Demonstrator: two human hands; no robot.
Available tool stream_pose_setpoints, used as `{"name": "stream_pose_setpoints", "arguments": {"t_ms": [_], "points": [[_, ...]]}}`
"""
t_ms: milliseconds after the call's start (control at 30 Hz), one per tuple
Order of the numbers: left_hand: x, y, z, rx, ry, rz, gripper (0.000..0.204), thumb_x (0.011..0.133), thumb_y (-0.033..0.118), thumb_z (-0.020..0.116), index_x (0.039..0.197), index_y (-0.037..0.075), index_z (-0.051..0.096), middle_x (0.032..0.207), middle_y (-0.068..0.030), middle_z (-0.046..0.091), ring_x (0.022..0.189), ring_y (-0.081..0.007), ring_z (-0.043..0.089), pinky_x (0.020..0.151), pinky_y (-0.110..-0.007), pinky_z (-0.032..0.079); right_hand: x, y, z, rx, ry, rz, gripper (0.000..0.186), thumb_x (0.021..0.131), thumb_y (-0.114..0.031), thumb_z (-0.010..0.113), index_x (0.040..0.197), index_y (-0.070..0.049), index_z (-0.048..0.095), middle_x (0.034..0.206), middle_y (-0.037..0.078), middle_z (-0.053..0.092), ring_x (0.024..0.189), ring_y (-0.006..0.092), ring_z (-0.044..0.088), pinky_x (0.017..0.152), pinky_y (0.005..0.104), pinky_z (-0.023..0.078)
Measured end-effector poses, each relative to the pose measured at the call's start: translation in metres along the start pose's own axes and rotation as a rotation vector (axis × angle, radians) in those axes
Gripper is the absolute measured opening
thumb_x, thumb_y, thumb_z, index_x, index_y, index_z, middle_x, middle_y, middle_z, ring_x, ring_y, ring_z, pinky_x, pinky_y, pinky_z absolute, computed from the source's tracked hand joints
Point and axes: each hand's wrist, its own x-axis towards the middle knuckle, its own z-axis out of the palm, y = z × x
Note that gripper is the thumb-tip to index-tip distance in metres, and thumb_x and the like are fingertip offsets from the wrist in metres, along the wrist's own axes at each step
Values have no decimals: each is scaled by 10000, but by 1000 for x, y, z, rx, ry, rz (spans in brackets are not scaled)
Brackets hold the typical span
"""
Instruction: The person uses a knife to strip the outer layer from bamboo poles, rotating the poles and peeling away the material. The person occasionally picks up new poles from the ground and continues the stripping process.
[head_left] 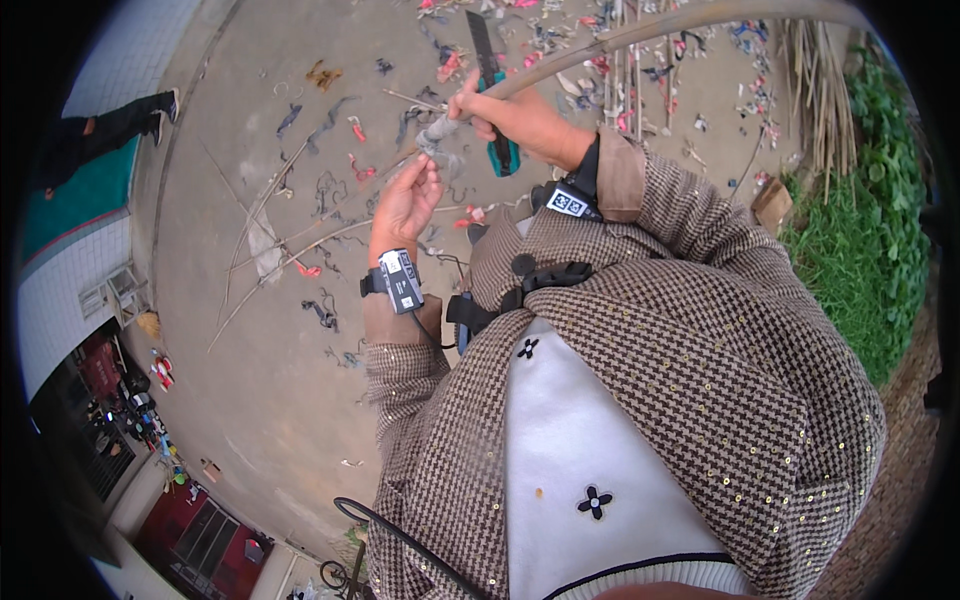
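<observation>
Right hand (515,125) curled round long pole (650,35), which slants away up and rightward. Left hand (407,203) just below pole's wrapped part, fingertips pinching grey strip (436,138) there. Teal-handled saw (484,52) behind right hand. Fabric scraps (322,314) scattered over ground (235,400).

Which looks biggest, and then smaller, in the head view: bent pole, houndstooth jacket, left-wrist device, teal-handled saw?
1. Houndstooth jacket, nearest the camera
2. Bent pole
3. Teal-handled saw, partly hidden
4. Left-wrist device
</observation>
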Motion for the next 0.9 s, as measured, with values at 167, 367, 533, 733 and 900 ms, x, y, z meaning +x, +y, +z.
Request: {"name": "stream_pose_setpoints", "arguments": {"t_ms": [167,367,533,733,900], "points": [[-4,5,1,73,-57,-65,78,912,158,571,903,84,548,764,7,519,538,-15,401,417,-131,314,0,-1,0,13,-28,15,162,822,-169,601,752,-23,593,662,24,585,492,72,457,462,219,360],[-4,4,4,42,-23,-132,141,890,180,601,909,51,548,768,-7,545,528,-37,410,391,-160,272,-2,-1,-2,-7,-38,10,164,849,-173,593,783,-25,563,713,30,596,518,68,460,465,223,360],[0,8,5,71,-96,-133,160,898,174,581,931,22,541,757,0,510,542,-35,388,390,-158,251,0,2,-3,1,-53,25,164,851,-171,594,781,-25,565,712,32,598,509,68,449,458,224,357],[4,4,9,-1,-52,-95,97,872,106,539,879,10,527,694,11,466,503,-38,342,391,-169,234,-1,4,1,-10,-71,14,176,850,-169,600,759,-22,569,666,25,587,489,66,442,448,231,359],[2,-3,3,175,123,87,65,838,84,534,800,32,521,622,24,420,466,-48,310,392,-189,226,-1,8,2,-82,-29,-31,172,846,-165,605,759,-19,574,640,35,580,488,74,475,469,234,395]]}}
